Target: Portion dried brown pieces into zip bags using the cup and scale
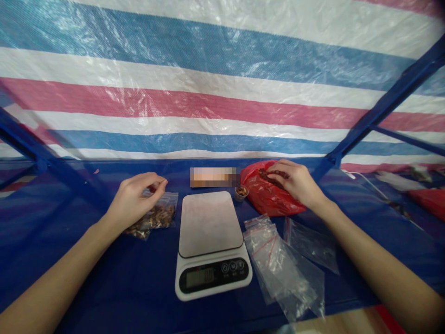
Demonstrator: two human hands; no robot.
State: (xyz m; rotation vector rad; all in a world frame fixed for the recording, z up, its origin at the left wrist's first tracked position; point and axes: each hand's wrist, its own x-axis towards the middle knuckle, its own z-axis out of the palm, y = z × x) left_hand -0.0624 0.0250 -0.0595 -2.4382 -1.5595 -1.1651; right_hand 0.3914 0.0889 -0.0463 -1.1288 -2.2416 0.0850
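My left hand (137, 197) hovers over clear zip bags (160, 214) filled with brown dried pieces. Its thumb and forefinger come together, and whatever may be between them is too small to name. At the mouth of a red plastic bag (259, 197), my right hand (294, 181) has its fingertips closed around brown dried pieces (264, 174). Between my hands lies a white kitchen scale (211, 227) with a bare plate, its display reading 0.0. A small clear cup (241, 193) with brown pieces in it stands beside the red bag.
Several flat, clear zip bags (283, 269) overlap to the right of the scale. A blurred-out box (213, 177) sits behind it on the blue table (139, 287). Blue metal bars (375, 111) and a striped plastic sheet (208, 106) enclose the back.
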